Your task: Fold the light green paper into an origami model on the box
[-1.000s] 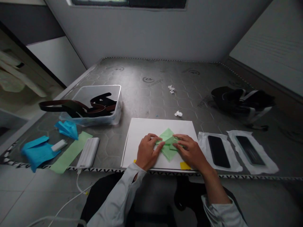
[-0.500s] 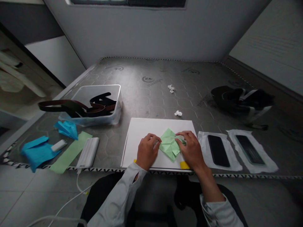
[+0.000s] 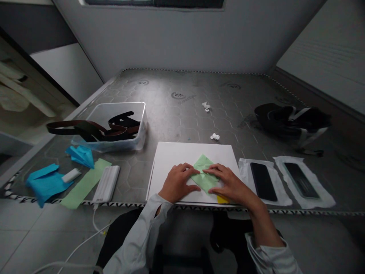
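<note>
A folded piece of green paper (image 3: 204, 182) lies as a diamond on a white box (image 3: 168, 156), with creases across its face. My left hand (image 3: 178, 182) rests at its left side, index fingertip on the paper's left edge and thumb stretched out below, apart from the index finger. From the right, my right hand (image 3: 228, 184) lies over the paper's right part, fingertips near its middle and thumb at its lower right edge. Both hands are open, fingers extended, touching the paper without lifting it. My right hand covers the paper's right corner.
Left stand a clear bin (image 3: 139, 139) with belts (image 3: 116, 133), blue folded papers (image 3: 48, 184), a green strip (image 3: 85, 184) and a white power bank (image 3: 106, 184). Two phones (image 3: 264, 182) lie right on white wrapping. A black bag-like item (image 3: 288, 121) and crumpled tissue (image 3: 215, 136) sit farther back.
Both hands have shifted from the paper's side corners onto its face. The fingers have straightened, and the upper flaps now look flatter.
</note>
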A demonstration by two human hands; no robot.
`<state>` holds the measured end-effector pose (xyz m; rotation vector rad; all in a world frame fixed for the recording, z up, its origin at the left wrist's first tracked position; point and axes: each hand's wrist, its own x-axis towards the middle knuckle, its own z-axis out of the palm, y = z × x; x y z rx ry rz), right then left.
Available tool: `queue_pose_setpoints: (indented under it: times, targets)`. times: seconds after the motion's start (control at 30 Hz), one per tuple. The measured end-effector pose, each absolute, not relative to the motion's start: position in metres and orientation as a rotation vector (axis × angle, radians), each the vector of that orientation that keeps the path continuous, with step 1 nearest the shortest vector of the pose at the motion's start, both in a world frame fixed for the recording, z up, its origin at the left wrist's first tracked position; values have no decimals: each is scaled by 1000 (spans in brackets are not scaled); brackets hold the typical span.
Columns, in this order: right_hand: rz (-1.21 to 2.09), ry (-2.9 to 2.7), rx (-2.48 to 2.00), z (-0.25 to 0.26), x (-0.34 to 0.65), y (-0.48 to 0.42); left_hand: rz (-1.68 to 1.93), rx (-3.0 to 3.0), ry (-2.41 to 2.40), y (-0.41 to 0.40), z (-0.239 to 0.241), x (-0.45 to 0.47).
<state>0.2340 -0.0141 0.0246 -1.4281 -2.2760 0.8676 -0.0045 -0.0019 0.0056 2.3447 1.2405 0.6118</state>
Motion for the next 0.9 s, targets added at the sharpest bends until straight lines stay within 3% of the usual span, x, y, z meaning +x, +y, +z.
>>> queue_pose_setpoints:
  times: [0.33,0.5,0.9]
  targets:
    - [753,-2132,-1521,30,219,-13,735,2245,1320,-3,5,1]
    - [505,-1839,-1777,18,198,-12,788,2145,1389,-3,4,2]
    - [13,-1729,-1924,6,188,-8,703,2342,1390,-5,4,2]
